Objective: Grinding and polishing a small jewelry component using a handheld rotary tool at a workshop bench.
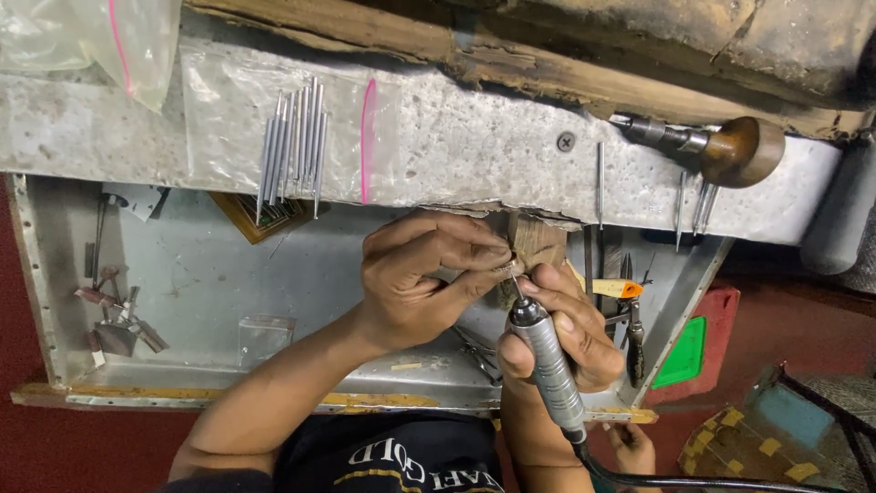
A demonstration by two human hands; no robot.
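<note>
My left hand (422,272) pinches a small metal piece (507,267) between thumb and fingertips, braced against a worn wooden peg (537,243) that juts from the bench edge. My right hand (575,330) grips a grey rotary handpiece (546,358) like a pen. Its thin bit points up and touches the small piece. A black cable (693,482) leaves the handpiece at the bottom right. The piece itself is mostly hidden by my fingers.
A clear bag holding several steel burs (294,146) lies on the grey bench top (484,151). A wooden-knobbed tool (721,148) lies at the right. Below, a metal catch tray (210,274) holds pliers (632,340), small scraps and a clear box (265,336).
</note>
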